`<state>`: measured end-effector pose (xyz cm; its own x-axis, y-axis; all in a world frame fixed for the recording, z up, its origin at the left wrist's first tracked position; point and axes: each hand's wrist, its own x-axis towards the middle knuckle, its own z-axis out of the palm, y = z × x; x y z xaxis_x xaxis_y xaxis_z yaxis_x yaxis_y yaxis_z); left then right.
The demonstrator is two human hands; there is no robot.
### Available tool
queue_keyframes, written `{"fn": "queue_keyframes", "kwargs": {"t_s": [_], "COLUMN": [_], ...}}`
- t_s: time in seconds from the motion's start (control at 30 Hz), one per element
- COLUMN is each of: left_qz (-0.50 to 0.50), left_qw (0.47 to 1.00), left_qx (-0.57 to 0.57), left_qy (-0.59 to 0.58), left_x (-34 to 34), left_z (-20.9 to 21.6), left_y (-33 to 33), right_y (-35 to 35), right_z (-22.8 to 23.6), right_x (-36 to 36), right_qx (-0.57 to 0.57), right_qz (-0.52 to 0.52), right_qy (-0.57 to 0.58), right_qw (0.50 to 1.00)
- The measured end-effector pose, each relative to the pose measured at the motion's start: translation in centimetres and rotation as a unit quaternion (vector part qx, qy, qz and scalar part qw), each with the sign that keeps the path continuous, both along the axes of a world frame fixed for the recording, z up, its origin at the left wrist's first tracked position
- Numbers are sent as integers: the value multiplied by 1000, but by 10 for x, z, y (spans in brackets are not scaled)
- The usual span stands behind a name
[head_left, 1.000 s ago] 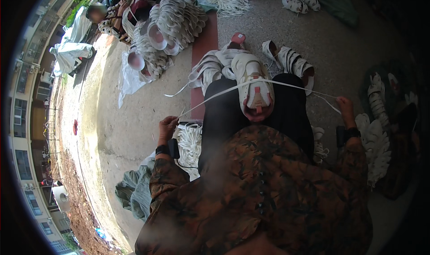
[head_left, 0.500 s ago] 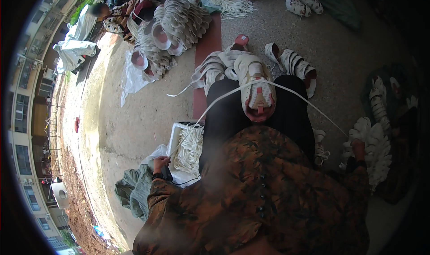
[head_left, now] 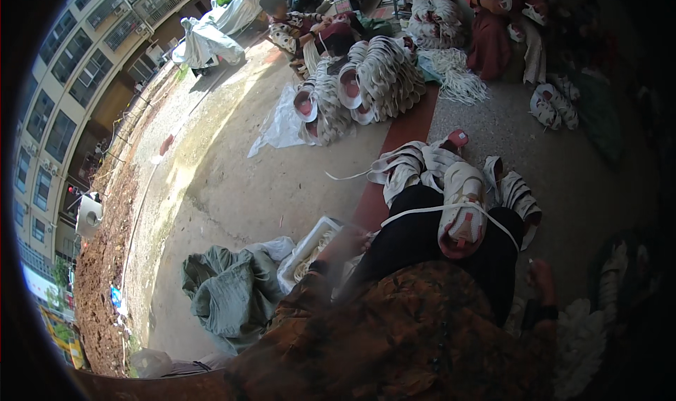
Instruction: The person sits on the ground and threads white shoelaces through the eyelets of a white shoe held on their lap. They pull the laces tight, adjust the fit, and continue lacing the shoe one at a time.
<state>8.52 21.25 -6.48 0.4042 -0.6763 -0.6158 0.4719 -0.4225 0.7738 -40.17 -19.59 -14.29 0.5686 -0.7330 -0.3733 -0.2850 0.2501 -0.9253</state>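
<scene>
A white and cream shoe upper [head_left: 462,204] with a pinkish-red lining rests on my dark-trousered thighs. Across its front lies a white shoelace [head_left: 429,209], trailing down on both sides. My left hand [head_left: 346,246] is smeared by motion beside the white box of laces [head_left: 325,223], near the lace's left end; its fingers cannot be made out. Off my right thigh, my right hand [head_left: 542,281] is closed, with a small white tip, apparently the lace's end, at its fingertips. Other shoe uppers [head_left: 408,167] lie just beyond my knees.
Green-grey cloth [head_left: 229,292] lies left of the box. Stacked shoe uppers [head_left: 391,77] and a heap of white laces [head_left: 458,77] stand ahead. Two people sit farther off, one in red clothing [head_left: 489,38]. More uppers [head_left: 581,337] lie at my right.
My view has swung left and up. Both hands have come in from their wide spread toward my lap, and the lace, stretched out before, now droops beside the shoe upper.
</scene>
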Motion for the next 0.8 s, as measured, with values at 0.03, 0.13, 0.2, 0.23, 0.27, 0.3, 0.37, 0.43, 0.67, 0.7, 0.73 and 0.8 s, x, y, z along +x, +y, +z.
{"fn": "queue_keyframes", "kwargs": {"t_s": [0.03,0.13,0.2,0.23,0.27,0.3,0.37,0.43,0.67,0.7,0.73,0.8], "left_qz": [-34,-127,-209,-227,-244,-248,-242,-224,-140,-137,-133,-129], "left_qw": [999,987,964,965,961,956,949,949,951,953,955,955], "left_qx": [-35,-100,-159,-117,-96,-129,-166,-167,-207,-210,-214,-220], "left_qy": [8,20,-41,-63,-86,-87,-111,-148,-184,-172,-159,-151], "left_x": [-8,-26,-27,-39,-47,-50,-52,-54,-57,-58,-57,-58], "left_z": [22,70,62,77,86,79,77,80,60,59,58,57], "left_y": [-27,-92,-123,-140,-153,-164,-184,-194,-213,-213,-212,-212], "right_y": [14,41,59,58,56,55,46,43,50,50,51,51], "right_z": [36,123,155,145,144,138,141,141,132,128,125,122], "right_x": [32,119,168,180,195,204,219,229,245,244,243,241], "right_qx": [47,51,4,-72,-162,-233,-370,-488,-49,-49,-50,-45], "right_qz": [25,172,226,235,259,244,220,204,43,38,33,34], "right_qy": [-56,-91,-77,-40,-10,-14,-5,24,-78,-92,-105,-108], "right_qw": [997,980,971,968,952,941,902,848,995,994,993,993]}}
